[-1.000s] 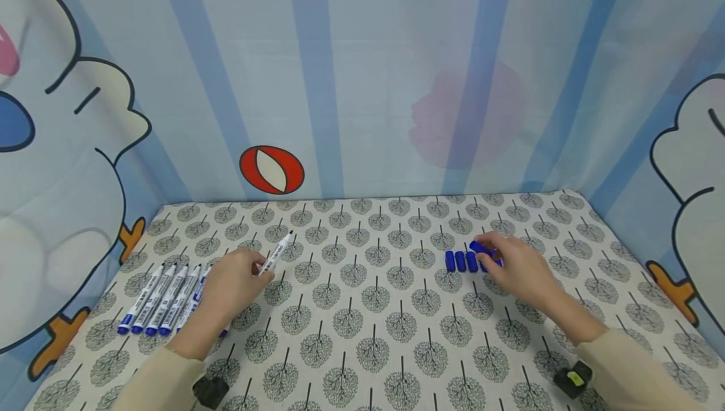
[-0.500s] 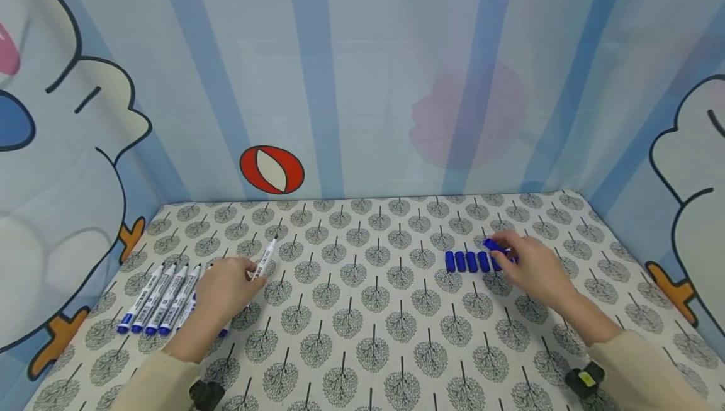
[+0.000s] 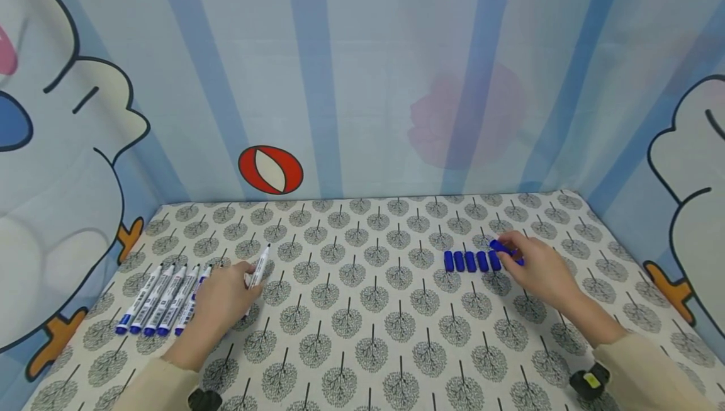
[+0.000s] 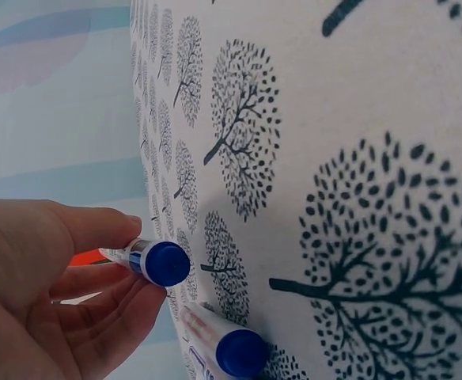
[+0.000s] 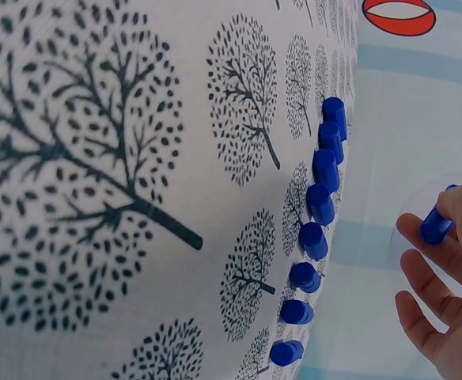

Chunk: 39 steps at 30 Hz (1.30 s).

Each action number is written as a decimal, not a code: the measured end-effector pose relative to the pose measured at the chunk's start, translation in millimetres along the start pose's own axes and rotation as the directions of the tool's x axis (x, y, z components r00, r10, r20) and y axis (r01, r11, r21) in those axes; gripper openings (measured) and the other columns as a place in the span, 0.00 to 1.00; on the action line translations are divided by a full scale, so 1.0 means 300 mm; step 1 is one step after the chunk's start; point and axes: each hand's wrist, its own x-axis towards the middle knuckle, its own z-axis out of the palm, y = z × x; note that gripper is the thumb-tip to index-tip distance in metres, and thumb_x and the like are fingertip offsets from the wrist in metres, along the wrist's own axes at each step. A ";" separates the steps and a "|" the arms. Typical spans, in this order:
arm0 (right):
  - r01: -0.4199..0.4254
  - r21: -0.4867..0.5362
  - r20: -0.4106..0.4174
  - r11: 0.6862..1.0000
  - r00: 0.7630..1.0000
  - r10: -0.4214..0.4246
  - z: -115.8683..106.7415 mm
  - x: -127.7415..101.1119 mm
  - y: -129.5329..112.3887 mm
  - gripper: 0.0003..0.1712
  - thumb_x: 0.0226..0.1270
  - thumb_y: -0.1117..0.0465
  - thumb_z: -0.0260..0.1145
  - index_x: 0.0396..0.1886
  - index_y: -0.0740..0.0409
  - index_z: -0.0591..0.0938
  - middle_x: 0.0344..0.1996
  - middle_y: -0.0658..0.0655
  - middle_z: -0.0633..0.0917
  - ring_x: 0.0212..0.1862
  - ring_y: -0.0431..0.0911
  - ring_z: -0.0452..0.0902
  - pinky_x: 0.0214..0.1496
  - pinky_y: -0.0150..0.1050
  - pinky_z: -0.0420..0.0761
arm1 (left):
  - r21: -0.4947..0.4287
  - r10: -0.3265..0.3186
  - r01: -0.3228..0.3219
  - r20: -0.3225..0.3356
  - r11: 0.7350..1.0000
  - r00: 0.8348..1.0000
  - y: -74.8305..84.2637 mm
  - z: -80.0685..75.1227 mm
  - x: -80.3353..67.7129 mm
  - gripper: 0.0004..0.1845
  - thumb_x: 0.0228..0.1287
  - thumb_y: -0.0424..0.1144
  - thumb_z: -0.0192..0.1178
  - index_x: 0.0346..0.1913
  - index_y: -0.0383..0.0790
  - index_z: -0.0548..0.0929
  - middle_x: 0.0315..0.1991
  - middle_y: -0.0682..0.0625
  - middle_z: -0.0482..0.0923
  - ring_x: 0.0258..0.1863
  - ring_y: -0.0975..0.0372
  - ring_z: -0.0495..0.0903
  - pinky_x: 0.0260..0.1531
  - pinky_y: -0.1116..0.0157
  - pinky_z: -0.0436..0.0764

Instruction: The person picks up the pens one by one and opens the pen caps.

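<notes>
My left hand (image 3: 222, 294) pinches an uncapped whiteboard marker (image 3: 260, 268), white with a blue end, its dark tip pointing away from me. Just left of that hand, several similar uncapped markers (image 3: 164, 301) lie side by side, some partly hidden by it. In the left wrist view, thumb and fingers grip the marker's barrel, and another marker (image 4: 240, 352) lies close below. My right hand (image 3: 540, 271) holds a blue marker cap (image 5: 437, 226) between thumb and index finger, above the cloth. Beside it runs a row of several blue caps (image 3: 471, 262), partly covered by the hand.
A tree-patterned cloth (image 3: 351, 360) covers the table. Behind it rises a striped blue backdrop (image 3: 374, 84) with a printed red ball (image 3: 270, 170). Printed cartoon side panels (image 3: 56, 241) border the table on both sides.
My right hand, holding the cap, has shifted right along the row, uncovering more caps. My left hand has drawn left and slightly nearer with the marker, closer to the other markers.
</notes>
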 end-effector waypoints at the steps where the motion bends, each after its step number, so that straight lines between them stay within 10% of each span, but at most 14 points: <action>1: -0.001 0.002 0.002 1.000 1.000 0.001 -0.001 -0.001 -0.001 0.15 0.56 0.66 0.66 0.43 0.61 0.77 0.28 0.54 0.82 0.27 0.45 0.78 0.24 0.36 0.77 | 0.003 0.005 -0.005 0.001 1.000 1.000 0.000 0.001 -0.002 0.22 0.53 0.41 0.64 0.49 0.30 0.78 0.14 0.52 0.73 0.09 0.64 0.65 0.07 0.69 0.63; 39: -0.016 0.001 0.011 1.000 1.000 0.016 0.005 -0.009 0.005 0.14 0.56 0.65 0.66 0.43 0.61 0.77 0.27 0.53 0.82 0.27 0.44 0.77 0.24 0.34 0.74 | 0.076 -0.036 0.028 0.112 0.997 0.993 -0.013 0.036 -0.021 0.19 0.50 0.36 0.64 0.45 0.31 0.77 0.24 0.44 0.78 0.13 0.60 0.70 0.09 0.67 0.68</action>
